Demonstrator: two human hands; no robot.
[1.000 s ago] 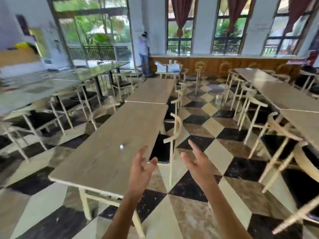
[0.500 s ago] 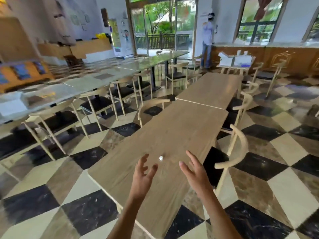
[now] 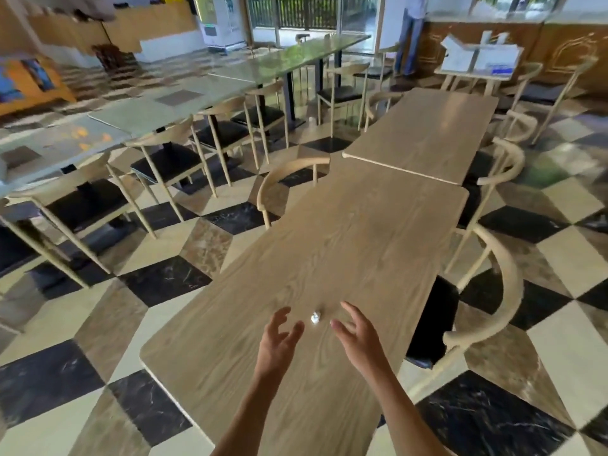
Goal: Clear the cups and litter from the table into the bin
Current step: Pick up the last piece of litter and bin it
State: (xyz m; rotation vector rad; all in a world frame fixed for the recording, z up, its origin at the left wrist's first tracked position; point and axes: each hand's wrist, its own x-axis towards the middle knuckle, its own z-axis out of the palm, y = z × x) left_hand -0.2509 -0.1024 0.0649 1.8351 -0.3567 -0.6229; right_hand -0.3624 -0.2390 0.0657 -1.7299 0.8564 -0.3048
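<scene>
A small white crumpled scrap of litter [image 3: 315,317] lies on the near wooden table [image 3: 362,245]. My left hand [image 3: 278,340] hovers just left of the scrap, fingers spread and holding nothing. My right hand [image 3: 357,335] hovers just right of it, also spread and holding nothing. Neither hand touches the scrap. No cups and no bin are in sight.
A second wooden table [image 3: 427,133] butts against the far end. Curved wooden chairs stand at the right [image 3: 493,291] and at the left [image 3: 289,179]. A row of glass-topped tables [image 3: 184,103] runs along the left. A person [image 3: 409,31] stands at the back.
I have come closer and turned left, so the table now runs straight ahead. Both hands have moved forward over the tabletop and now flank the white scrap.
</scene>
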